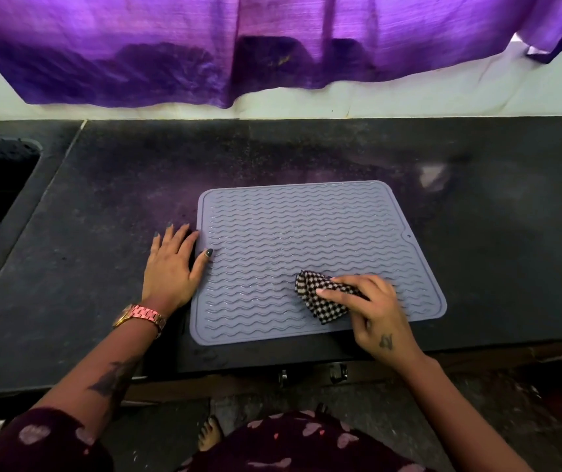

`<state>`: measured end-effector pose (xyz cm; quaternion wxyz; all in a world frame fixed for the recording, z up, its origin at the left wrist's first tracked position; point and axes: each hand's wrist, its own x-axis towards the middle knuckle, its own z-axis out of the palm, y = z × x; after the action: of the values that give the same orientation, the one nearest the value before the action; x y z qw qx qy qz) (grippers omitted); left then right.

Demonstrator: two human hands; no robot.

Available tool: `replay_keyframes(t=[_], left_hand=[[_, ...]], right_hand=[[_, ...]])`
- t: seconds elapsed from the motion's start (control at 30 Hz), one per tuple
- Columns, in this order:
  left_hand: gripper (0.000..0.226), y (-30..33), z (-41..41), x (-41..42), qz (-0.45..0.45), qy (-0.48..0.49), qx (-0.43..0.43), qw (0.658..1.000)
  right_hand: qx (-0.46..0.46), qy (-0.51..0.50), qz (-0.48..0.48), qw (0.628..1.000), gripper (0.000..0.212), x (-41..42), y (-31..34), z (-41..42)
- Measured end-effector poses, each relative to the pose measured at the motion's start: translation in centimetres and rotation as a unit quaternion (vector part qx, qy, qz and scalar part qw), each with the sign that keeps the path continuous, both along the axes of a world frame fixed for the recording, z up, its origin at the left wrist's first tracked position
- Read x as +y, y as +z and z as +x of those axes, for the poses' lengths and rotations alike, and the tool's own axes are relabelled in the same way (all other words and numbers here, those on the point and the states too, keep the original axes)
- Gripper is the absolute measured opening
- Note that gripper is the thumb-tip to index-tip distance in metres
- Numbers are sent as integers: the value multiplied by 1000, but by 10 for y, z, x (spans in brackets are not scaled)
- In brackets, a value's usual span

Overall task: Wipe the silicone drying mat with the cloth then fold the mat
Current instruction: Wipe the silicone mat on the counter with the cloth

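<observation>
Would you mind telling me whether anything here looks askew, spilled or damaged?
Nothing stands out. The mat lies flat on the counter, slightly turned; the left hand steadies its edge and the right hand holds the cloth.

The flat grey-lilac silicone drying mat (307, 240) looks rubbery and matt, its face moulded in raised wavy ribs that catch a faint wet sheen. The small black-and-cream checked cloth (324, 298) is a coarse, nubbly weave, while the dark speckled stone desk (102, 206) is smooth with a dull, dusty gloss. Above hangs a thin purple woven curtain (204, 46), slubbed and slightly shiny, and a pink metal link watch (142, 316) gleams.
</observation>
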<state>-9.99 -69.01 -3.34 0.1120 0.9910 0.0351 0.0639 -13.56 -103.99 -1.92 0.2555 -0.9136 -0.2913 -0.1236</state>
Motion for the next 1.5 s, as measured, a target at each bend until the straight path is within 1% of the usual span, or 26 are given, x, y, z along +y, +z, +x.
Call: replay_keyframes(t=[0.07, 0.13, 0.23, 0.3, 0.37, 0.43, 0.5, 0.6, 0.7, 0.73, 0.87, 0.93, 1.03, 1.07, 1.1, 1.17, 1.23, 1.27, 1.4, 1.5], left_hand=[[79, 1, 1, -1, 11, -9, 1, 1000], [80, 2, 2, -2, 25, -20, -3, 999], [79, 4, 4, -3, 43, -32, 0, 999], [77, 6, 7, -4, 46, -34, -3, 998], [75, 8, 11, -9, 40, -33, -6, 999], [71, 8, 16, -16, 32, -33, -2, 999], [69, 9, 21, -23, 19, -34, 0, 999], [66, 10, 31, -30, 0, -37, 4, 999], [57, 12, 42, -33, -15, -34, 8, 999], [57, 11, 44, -35, -21, -33, 12, 999], [57, 5, 41, -40, -51, -30, 15, 998], [57, 5, 42, -39, -56, -27, 8, 998], [58, 6, 44, -38, -51, -32, 6, 998], [60, 7, 44, -39, -50, -33, 6, 998], [64, 8, 43, -39, -50, -33, 7, 998], [70, 8, 43, -40, -54, -31, 8, 998], [70, 8, 43, -39, -54, -30, 6, 998], [70, 8, 43, -39, -54, -29, 5, 998], [70, 6, 45, -39, -50, -26, 3, 998], [69, 5, 46, -38, -49, -26, 0, 998]], right_hand=[[0, -26, -26, 999, 64, 0, -4, -3], [6, -31, -39, 999, 62, 2, -5, -4], [24, -14, -6, 1000, 60, 0, 0, 6], [15, -25, 16, 999, 60, -2, 2, 14], [2, -63, 4, 998, 61, 0, 3, 19], [1, -93, -39, 995, 61, 6, 0, 19], [13, -90, -65, 994, 63, 7, -2, 21], [24, -58, -45, 997, 61, 1, 9, 36], [1, -65, -5, 998, 59, 1, 17, 57], [6, -75, -6, 997, 59, 4, 16, 62], [47, -108, -64, 991, 68, 19, -3, 69], [51, -92, -53, 993, 67, 16, -5, 74], [48, -66, 7, 997, 51, 9, 6, 90], [37, -67, 14, 997, 50, 8, 8, 97], [30, -74, 9, 997, 56, 10, 9, 102], [48, -90, -32, 994, 70, 18, 8, 110], [70, -100, -76, 990, 75, 26, 3, 112], [75, -102, -81, 989, 76, 27, 0, 113], [106, -71, -26, 991, 71, 18, 6, 132], [72, -90, 15, 993, 66, 21, 9, 149]])
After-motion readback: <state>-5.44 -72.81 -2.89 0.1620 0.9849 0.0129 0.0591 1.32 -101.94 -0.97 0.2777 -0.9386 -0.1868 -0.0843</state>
